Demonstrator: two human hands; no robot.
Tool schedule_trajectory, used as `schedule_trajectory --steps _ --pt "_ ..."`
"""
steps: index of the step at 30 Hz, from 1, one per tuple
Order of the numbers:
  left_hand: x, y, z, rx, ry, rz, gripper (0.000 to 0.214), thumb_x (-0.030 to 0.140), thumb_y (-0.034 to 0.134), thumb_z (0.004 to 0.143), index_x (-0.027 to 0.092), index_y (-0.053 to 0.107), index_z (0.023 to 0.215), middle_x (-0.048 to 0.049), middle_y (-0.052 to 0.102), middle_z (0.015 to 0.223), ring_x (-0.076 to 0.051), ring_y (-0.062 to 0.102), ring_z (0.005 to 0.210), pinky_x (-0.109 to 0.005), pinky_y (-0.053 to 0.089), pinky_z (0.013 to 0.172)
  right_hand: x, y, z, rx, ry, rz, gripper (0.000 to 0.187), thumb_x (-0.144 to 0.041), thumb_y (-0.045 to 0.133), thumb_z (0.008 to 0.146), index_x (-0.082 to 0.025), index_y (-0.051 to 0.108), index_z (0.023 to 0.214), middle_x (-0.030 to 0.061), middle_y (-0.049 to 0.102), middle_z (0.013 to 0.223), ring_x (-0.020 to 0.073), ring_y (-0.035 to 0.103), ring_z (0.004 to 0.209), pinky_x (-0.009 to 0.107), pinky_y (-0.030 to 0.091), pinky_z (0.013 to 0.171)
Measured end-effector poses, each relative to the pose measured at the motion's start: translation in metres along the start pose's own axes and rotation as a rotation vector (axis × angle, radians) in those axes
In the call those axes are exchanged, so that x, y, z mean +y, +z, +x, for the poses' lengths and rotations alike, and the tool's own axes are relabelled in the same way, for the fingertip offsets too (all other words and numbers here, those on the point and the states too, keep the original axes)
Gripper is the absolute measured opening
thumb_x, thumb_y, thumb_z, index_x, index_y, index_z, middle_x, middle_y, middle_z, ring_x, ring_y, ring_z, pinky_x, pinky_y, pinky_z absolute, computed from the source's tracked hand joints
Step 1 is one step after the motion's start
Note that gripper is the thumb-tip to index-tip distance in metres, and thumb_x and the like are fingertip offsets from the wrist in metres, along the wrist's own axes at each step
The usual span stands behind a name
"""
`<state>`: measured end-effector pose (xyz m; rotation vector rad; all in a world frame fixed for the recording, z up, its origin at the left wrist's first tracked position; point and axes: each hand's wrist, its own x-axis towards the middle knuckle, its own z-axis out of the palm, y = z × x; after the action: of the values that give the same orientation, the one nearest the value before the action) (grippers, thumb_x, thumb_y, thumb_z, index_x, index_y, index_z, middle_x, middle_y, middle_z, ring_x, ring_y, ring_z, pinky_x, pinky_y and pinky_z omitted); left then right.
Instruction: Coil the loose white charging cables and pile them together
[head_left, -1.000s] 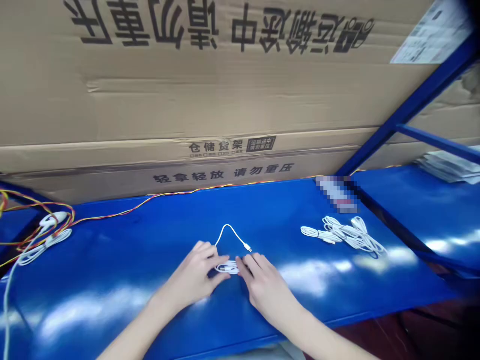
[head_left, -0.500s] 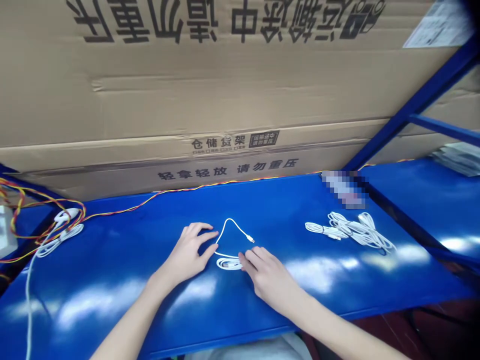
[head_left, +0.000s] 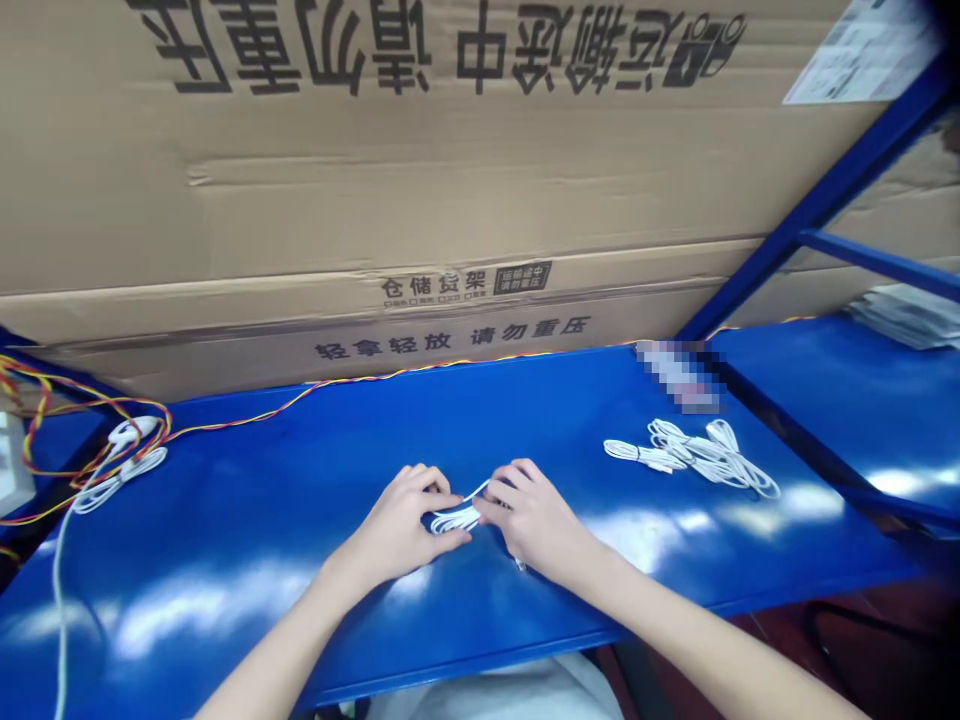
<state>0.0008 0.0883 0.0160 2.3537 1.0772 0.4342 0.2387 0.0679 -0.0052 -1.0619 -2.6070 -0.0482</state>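
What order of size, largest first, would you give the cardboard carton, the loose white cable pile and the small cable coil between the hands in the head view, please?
1. The cardboard carton
2. The loose white cable pile
3. The white cable coil, though the left hand and right hand partly hide it

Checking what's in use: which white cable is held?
The small coil pinched between the left hand and right hand; the bundle to the right and the cable at left lie untouched.
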Motion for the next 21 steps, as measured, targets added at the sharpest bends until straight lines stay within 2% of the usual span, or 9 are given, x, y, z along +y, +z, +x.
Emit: schedule_trajectory --steps 2,5,9,11,16,19,21 --pt "-0.002 0.005 0.000 0.014 0.007 -0.044 0.015 0.038 0.073 0.094 0.033 0.081 0.105 -0.0014 0.066 0.096 -0.019 0.059 0.090 -0.037 0.046 0.090 0.003 0.003 -0.001 0.046 0.024 0.061 0.011 -0.016 0.065 0.099 -0.019 0.075 0.103 0.0055 0.069 0.092 0.0212 0.056 0.095 0.039 0.039 0.087" --pt "-0.005 0.009 0.000 0.039 0.018 -0.063 0.016 0.036 0.068 0.098 0.032 0.082 0.107 -0.0023 0.066 0.092 -0.017 0.060 0.086 -0.032 0.048 0.081 0.006 0.005 -0.002 0.095 0.065 0.146 0.013 -0.018 0.064 0.101 -0.020 0.076 0.107 0.0047 0.069 0.092 0.0189 0.058 0.090 0.036 0.041 0.082" --pt "-0.004 0.012 -0.005 0.071 0.088 0.088 0.022 0.034 0.060 0.103 0.026 0.080 0.107 -0.0035 0.061 0.084 -0.018 0.057 0.080 -0.030 0.047 0.071 0.005 0.000 -0.003 0.102 0.104 0.209 0.016 -0.026 0.062 0.104 -0.022 0.076 0.106 0.0052 0.068 0.098 0.0183 0.061 0.092 0.034 0.043 0.081" --pt "-0.003 0.014 -0.008 0.102 0.159 0.202 0.025 0.031 0.055 0.105 0.023 0.077 0.112 -0.0041 0.059 0.082 -0.018 0.055 0.077 -0.030 0.046 0.068 0.004 -0.002 -0.003 0.091 0.123 0.216 0.017 -0.029 0.061 0.104 -0.022 0.076 0.105 0.0050 0.067 0.100 0.0181 0.061 0.093 0.034 0.044 0.082" --pt "-0.005 0.022 -0.012 0.233 0.310 0.457 0.029 0.027 0.051 0.107 0.016 0.067 0.129 -0.0058 0.061 0.082 -0.021 0.057 0.077 -0.034 0.048 0.071 0.003 -0.003 -0.005 0.081 0.166 0.186 0.020 -0.029 0.058 0.106 -0.022 0.076 0.109 0.0076 0.066 0.105 0.0182 0.061 0.093 0.035 0.047 0.087" --pt "-0.008 0.025 -0.012 0.280 0.347 0.500 0.031 0.025 0.052 0.106 0.014 0.063 0.133 -0.0069 0.066 0.087 -0.022 0.062 0.080 -0.036 0.050 0.074 0.002 0.001 -0.005 0.087 0.178 0.185 0.020 -0.026 0.057 0.106 -0.022 0.077 0.105 0.0064 0.066 0.098 0.0180 0.060 0.089 0.035 0.048 0.086" --pt "-0.009 0.024 -0.011 0.277 0.371 0.484 0.027 0.023 0.053 0.106 0.015 0.065 0.128 -0.0069 0.068 0.090 -0.022 0.063 0.081 -0.036 0.050 0.074 0.001 0.003 -0.004 0.094 0.190 0.193 0.020 -0.025 0.057 0.105 -0.022 0.077 0.104 0.0058 0.066 0.097 0.0176 0.060 0.086 0.035 0.049 0.085"
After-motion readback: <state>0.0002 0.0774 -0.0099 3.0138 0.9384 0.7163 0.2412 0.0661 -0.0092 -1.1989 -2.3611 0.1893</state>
